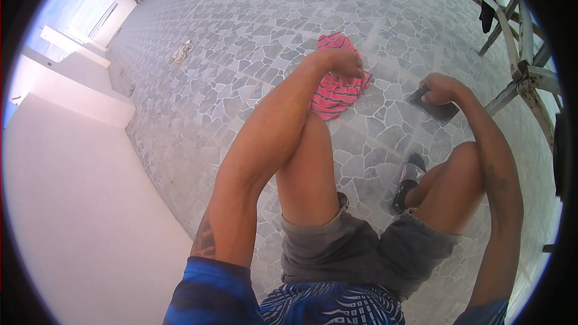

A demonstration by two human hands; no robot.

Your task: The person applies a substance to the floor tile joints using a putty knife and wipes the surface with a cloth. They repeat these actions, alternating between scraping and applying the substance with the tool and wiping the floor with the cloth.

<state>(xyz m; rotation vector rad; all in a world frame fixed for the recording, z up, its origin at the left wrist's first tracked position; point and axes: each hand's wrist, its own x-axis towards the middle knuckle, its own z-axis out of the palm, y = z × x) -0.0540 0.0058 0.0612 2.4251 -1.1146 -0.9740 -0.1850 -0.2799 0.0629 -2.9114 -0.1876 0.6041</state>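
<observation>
Head view: I see left hand [344, 63] clutching striped cloth [332, 95]; right hand [439, 87], nearby, probably grips dark scraper [438, 111].

I'm seeing a striped cloth [333, 97] of pink-red with dark bands, lying crumpled on the grey stone-patterned floor [253, 30]. The left hand [344, 63] is clutching its middle, and one end is poking out beyond. A dark pad [438, 111], flat and rectangular, is lying close to the cloth's right, its upper edge sitting in the right hand [438, 87].
</observation>
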